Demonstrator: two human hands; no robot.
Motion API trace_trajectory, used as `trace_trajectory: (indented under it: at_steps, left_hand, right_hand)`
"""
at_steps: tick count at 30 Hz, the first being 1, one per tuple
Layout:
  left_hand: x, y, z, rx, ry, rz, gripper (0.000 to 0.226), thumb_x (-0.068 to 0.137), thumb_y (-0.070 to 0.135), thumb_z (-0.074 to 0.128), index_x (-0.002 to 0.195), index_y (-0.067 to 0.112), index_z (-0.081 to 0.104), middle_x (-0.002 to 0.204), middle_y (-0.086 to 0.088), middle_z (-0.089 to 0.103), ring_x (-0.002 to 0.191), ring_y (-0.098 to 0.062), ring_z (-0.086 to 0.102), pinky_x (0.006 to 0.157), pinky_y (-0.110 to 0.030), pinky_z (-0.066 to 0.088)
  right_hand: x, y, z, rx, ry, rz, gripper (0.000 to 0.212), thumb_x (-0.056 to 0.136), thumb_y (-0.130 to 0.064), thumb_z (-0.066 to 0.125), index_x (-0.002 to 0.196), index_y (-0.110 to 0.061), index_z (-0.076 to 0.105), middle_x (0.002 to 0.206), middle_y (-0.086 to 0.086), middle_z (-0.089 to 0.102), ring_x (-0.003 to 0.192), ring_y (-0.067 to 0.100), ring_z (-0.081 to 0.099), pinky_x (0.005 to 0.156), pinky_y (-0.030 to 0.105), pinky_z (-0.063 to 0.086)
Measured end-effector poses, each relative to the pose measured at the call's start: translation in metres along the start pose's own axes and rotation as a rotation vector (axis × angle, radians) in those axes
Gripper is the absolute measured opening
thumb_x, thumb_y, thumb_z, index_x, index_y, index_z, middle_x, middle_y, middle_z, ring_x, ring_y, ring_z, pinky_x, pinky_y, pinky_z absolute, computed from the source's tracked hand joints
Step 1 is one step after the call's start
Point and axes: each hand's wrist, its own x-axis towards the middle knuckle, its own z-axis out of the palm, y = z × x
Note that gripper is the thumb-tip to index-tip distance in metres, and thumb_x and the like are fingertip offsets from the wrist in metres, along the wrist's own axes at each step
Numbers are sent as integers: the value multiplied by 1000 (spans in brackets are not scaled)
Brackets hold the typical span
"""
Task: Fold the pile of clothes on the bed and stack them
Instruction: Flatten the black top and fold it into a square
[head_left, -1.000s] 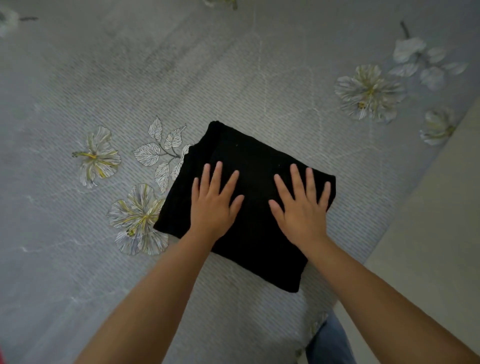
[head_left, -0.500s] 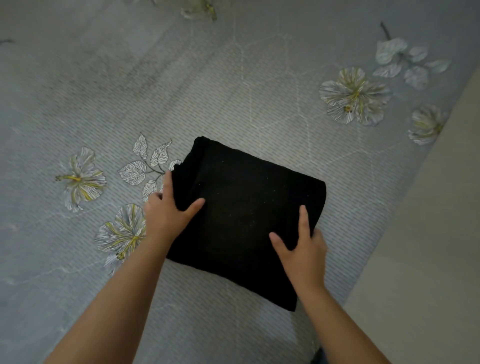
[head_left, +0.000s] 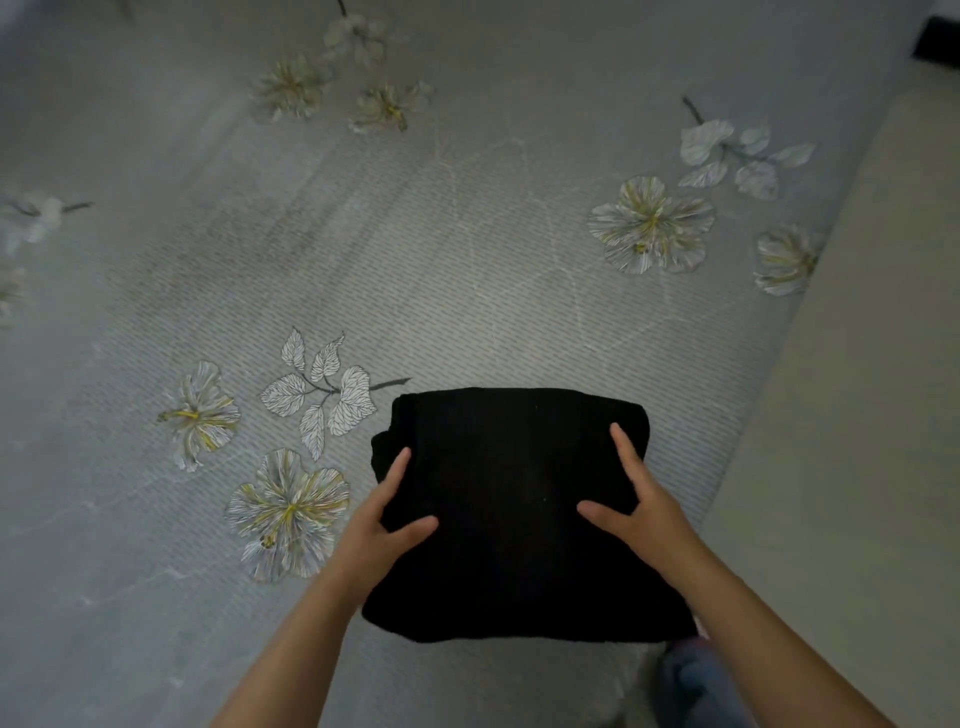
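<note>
A: Black folded garment (head_left: 519, 514), a thick squared bundle, sits near the bed's front edge on the grey floral bedspread (head_left: 467, 260), just right of a printed flower & leaf sprig.

B: And the hands?

A: Both clamped on it, one per side. Left hand (head_left: 374, 535) grips the left edge w/ thumb on top, index finger along the side; right hand (head_left: 639, 512) mirrors it on the right edge. Remaining fingers look tucked under, tho can't confirm. Can't tell if the bundle is lifted or resting.

B: Which step, then?

A: Folding of this piece looks done; reads as the pickup for stacking. No stack or pile of other clothes in view, so can't say how far along the job is.

B: Next move?

A: Prob. carry it level, w/ even pressure both sides so layers don't slide or sag open, then set it square on the stack, wherever that is. Pale floor (head_left: 857, 441) runs along the bed's right; a bit of blue denim (head_left: 691, 680) shows at bottom.
</note>
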Motion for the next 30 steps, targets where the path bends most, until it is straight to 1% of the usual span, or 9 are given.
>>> trace_trajectory:
  at_steps: [2,5,8,11,16,21,24,27,30]
  left_hand:
    - [-2,22,16,-5,-19,1,69,81,-7,60,120,44,35,106,20,51,93,5,51,74,-5,47]
    - [1,74,46,15,-57,55,67,80,-5,63,127,35,37,114,7,54,93,2,53,76,-5,46]
    - [4,137,79,62,-93,123,68,79,0,66,135,27,39,127,-1,49,111,-13,50,95,-22,41]
    - [5,208,123,125,-131,218,71,79,6,68,139,25,36,135,-2,44,119,-18,47,101,-32,40]
    - [-7,332,215,223,-163,433,73,80,14,68,142,26,31,138,-2,42,122,-19,45,96,-25,37]
    - [-23,443,326,213,-196,626,77,76,14,72,141,24,32,136,-2,45,121,-18,48,97,-23,40]
    - [-33,500,384,168,-211,742,77,75,8,72,141,21,34,131,0,48,112,-9,48,89,-15,40]
    - [-40,557,429,158,-245,824,78,75,7,72,142,21,32,134,0,46,111,-6,45,90,-14,37]
    - [-38,612,468,201,-251,927,82,74,10,74,143,20,30,138,-1,44,122,-11,44,99,-19,34]
  right_hand:
    - [-8,-8,-22,-12,-3,-3,77,81,-17,66,125,-49,11,133,-21,19,123,-4,22,93,3,17]
    - [-22,-27,-70,-42,92,-25,78,78,-19,70,125,-49,16,137,-13,29,127,2,27,98,11,21]
    - [-34,-48,-125,-107,216,-53,87,75,-20,74,137,-43,17,145,2,33,133,14,32,101,17,24]
    - [-53,-72,-191,-88,351,-90,88,74,-19,75,143,-34,21,143,7,37,130,19,38,102,23,28]
    - [-97,-110,-315,-107,543,-153,93,73,-26,75,145,-33,16,144,7,34,130,23,37,106,34,31]
    - [-140,-146,-457,-186,727,-230,94,73,-28,75,146,-28,17,144,10,35,131,23,36,104,29,30]
    - [-168,-164,-534,-180,813,-298,93,73,-26,76,146,-28,18,146,8,34,132,22,35,104,27,29]
    - [-189,-184,-598,-214,887,-341,93,74,-27,75,146,-29,16,145,10,33,132,24,34,106,34,30]
    - [-201,-208,-653,-248,969,-378,94,75,-30,73,147,-28,13,142,11,34,131,24,34,104,33,31]
